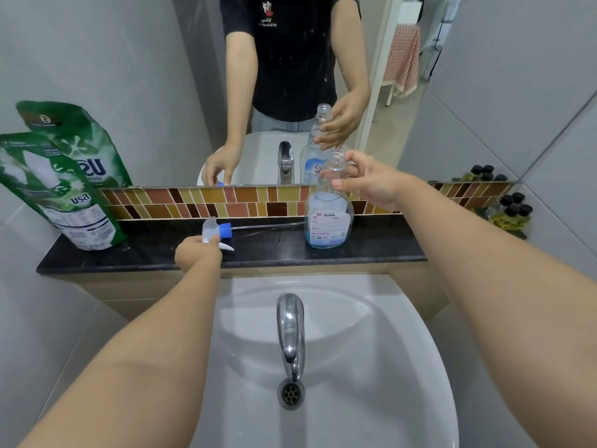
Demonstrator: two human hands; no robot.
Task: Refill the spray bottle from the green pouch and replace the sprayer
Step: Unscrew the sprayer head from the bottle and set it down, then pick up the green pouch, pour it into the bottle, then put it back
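A clear spray bottle [329, 215] stands upright on the black ledge [145, 253], its neck uncapped and a little blue liquid at the bottom. My right hand [371, 182] pinches the bottle's neck just below the mouth. The white sprayer head with a blue collar [219, 231] lies on its side on the ledge, its thin dip tube stretching right toward the bottle. My left hand [197, 253] rests on the sprayer's trigger end. The green pouch [61, 195] stands at the ledge's left end, leaning against the mirror, apart from both hands.
A white basin [371, 334] with a chrome tap [290, 334] lies below the ledge. A mirror [161, 92] above a brown tile strip reflects the scene. Several small dark-capped bottles [510, 211] sit on a corner shelf at the right.
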